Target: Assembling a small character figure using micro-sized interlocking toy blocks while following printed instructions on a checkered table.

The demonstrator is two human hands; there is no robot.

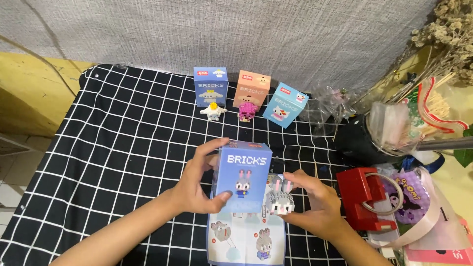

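**Both hands busy at the middle of the checked surface**

Your left hand point(199, 184) is gripping the upright pale-blue box point(242, 176), thumb pressing on its front face and fingers curling over its top left corner. The box is standing near the centre of the black-and-white checked surface point(113, 143), its lower edge sitting over the instruction sheet point(246, 239) that is lying flat at six o'clock.

Your right hand point(315, 202) is closing around the grey rabbit figure point(281, 197), fingers wrapping it from the right and behind. The figure is sitting just beside the box, at its four o'clock corner, facing you.

At twelve o'clock, well apart from your hands, three more boxes are lining up in a row: a blue box point(210, 86), a peach box point(251, 88) and a tilted light-blue box point(286, 104). A white figure point(213, 111) is standing in front of the blue one and a pink figure point(246, 110) in front of the peach one.

At three o'clock, a red block-shaped thing point(362, 197) with a metal ring on it is resting near your right wrist, with crumpled clear bags point(389, 123) and dried flowers point(451, 39) piling up toward two o'clock.
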